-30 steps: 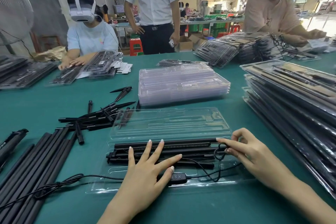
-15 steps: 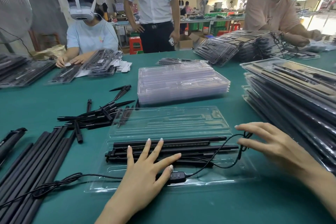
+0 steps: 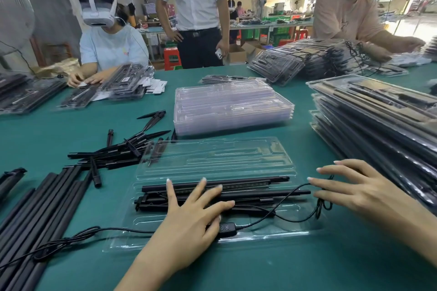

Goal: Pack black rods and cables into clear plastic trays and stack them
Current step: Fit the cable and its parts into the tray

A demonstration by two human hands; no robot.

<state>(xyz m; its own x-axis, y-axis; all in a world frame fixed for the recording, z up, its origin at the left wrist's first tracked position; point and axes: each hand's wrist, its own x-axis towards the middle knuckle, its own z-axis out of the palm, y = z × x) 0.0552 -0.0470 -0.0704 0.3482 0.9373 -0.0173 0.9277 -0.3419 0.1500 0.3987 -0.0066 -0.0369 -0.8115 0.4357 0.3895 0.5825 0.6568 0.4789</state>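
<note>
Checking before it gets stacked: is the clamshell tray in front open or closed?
Open. The clear lid half lies flat behind the tray half, leaving the black rods uncovered under the left hand.

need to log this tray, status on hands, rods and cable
Left hand flat on black rods in open clear tray. Right hand pinching cable by tray's right end. Cable's left end trails outside the tray.

Glossy clear plastic tray point(image 3: 279, 168), matt black rods point(image 3: 248, 192), matt green table point(image 3: 260, 267).
</note>
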